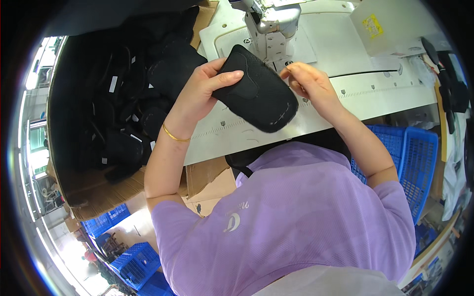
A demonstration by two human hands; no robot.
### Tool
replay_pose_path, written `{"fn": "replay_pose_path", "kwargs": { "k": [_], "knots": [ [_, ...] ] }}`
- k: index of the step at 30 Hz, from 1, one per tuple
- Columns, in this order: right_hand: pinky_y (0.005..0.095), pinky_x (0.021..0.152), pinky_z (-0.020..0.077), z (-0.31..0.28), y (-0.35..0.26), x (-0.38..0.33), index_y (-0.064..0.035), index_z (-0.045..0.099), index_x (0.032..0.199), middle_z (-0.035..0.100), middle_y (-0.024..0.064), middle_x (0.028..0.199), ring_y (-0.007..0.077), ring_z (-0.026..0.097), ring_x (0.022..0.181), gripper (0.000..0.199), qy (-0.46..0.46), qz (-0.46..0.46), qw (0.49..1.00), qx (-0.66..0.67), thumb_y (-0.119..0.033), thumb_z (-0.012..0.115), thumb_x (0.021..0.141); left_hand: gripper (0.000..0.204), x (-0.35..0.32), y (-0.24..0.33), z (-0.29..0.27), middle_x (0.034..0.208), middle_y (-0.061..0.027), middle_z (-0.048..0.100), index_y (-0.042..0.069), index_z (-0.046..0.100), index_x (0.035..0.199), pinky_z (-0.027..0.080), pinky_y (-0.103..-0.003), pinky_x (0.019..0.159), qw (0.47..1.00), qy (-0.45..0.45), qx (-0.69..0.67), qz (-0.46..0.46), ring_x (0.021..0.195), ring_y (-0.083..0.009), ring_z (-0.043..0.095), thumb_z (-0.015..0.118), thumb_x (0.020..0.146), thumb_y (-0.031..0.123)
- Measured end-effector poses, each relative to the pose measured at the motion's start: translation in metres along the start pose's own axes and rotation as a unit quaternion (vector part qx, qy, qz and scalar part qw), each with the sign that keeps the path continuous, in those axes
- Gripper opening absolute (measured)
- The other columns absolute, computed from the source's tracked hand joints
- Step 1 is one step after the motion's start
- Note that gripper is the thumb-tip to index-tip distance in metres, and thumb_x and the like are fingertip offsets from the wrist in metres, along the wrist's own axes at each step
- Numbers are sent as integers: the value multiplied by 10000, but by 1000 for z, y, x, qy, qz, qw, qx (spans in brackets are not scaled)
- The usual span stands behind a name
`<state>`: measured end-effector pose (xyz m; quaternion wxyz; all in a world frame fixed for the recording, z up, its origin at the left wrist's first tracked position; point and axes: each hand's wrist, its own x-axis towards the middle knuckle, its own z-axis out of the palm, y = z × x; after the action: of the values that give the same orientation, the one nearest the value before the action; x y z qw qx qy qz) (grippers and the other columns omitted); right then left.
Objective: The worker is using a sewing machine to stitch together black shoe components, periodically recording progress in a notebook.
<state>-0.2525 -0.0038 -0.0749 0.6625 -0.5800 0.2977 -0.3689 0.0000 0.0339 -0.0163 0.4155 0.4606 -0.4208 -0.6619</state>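
Note:
My left hand (208, 88) grips a black fabric piece shaped like a shoe upper (261, 93), thumb on top and fingers underneath. Its rounded end points toward me and to the right. A curved seam crosses its face, and short pale stitches show near the rounded end. Just off the piece's right edge is my right hand (312, 89), its thumb and forefinger pinched together. Whatever those fingertips hold, if anything, is too small to make out. Directly beyond the piece stands the head of a sewing machine (273, 37); the piece partly hides the area below the needle.
A large cardboard box (94, 204) on the left holds several black pieces (118, 98) with white tags. The white sewing table (365, 98) has a ruler marking along its near side. Blue plastic baskets (417, 165) stand at right, and another blue basket (136, 266) is at lower left.

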Motion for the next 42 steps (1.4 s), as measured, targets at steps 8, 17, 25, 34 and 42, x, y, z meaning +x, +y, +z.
{"fn": "replay_pose_path", "kwargs": {
  "k": [8,17,25,34,42],
  "knots": [
    [236,609,429,-4,2,17,-28,642,1005,596,-22,742,69,525,674,283,-67,-202,956,-203,-297,558,986,229,8,-1,-6,922,-57,695,-31,660,1052,517,-227,741,994,-78,-41,-58,805,-96,652,656,876,114],
    [234,611,465,2,-21,1,-4,660,991,626,-8,812,76,537,647,235,-66,165,978,-105,-197,666,857,334,1,-33,7,990,-80,688,-40,644,1051,495,-281,805,983,22,181,17,929,-135,632,690,879,243],
    [246,538,331,-124,-77,76,-53,661,884,501,-60,663,56,423,604,369,153,35,895,-418,-422,655,882,592,-23,-45,-60,1388,-296,426,-61,457,1328,379,-588,1022,444,290,847,26,1263,-483,439,629,775,63],
    [265,523,411,-5,-25,29,-11,617,880,532,9,611,90,503,557,284,61,-270,922,-272,-271,562,981,311,-24,46,-14,1102,-99,655,88,765,835,352,-418,1058,802,-76,480,347,1258,-329,479,516,683,-22],
    [238,498,362,8,-47,-2,2,615,827,494,-60,612,32,437,559,255,-27,50,997,-53,-216,612,960,274,17,54,6,1164,-91,639,-22,657,1126,484,-293,909,974,33,110,198,1047,-199,625,553,969,176]
  ]
}}
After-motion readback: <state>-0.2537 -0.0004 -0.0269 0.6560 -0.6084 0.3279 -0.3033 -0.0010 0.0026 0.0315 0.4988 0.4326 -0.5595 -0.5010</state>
